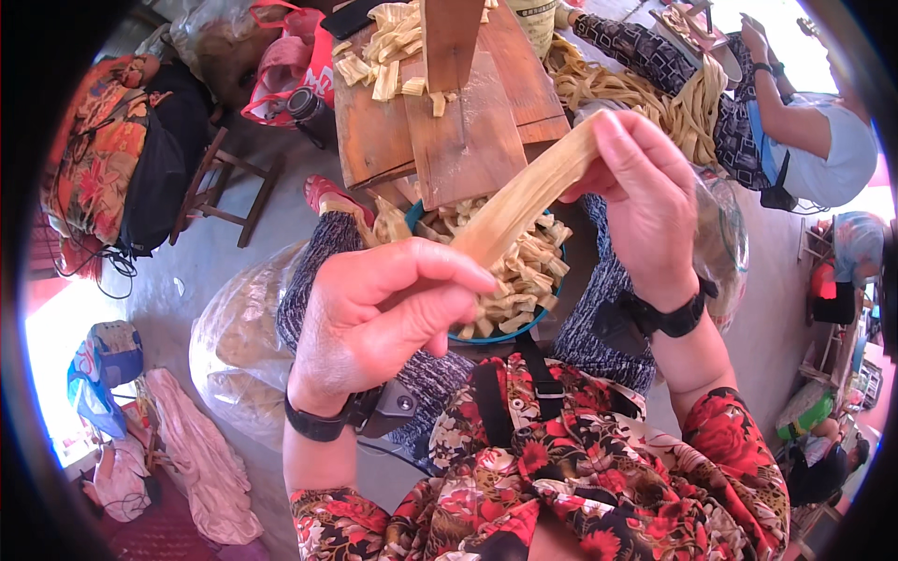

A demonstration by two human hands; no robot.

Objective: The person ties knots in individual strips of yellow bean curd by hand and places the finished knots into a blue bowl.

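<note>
Head view, looking down over a floral blouse (580,477) to both hands raised above the lap.

Left hand (374,318): pinched shut on the near end of a pale tan strip (528,192), thumb over curled fingers. Right hand (645,201): fingers folded over the far end of the same strip. The strip runs taut on a diagonal between them, low-left to high-right, held clear of everything beneath. A two-ended grip like this probably keeps the floppy piece flat and straight. A black band sits on each wrist.

Directly under the strip: a blue-rimmed basin (510,334) on the lap, heaped with short folded pieces of the same pale material (524,276). Its placement suggests pieces can fall straight in.

Beyond the basin, a wooden bench (468,140) juts toward the person, its near edge just above the basin's far rim. More cut pieces lie at its far left corner (383,51).

Room: tight ahead, where the bench edge lies close to the right hand's knuckles. A bulging clear plastic sack (238,341) crowds the left knee. Bare concrete floor (187,271) opens further left, past a small wooden stool (224,187). Another person (804,131) sits at upper right with long strips (687,107) across the lap.
</note>
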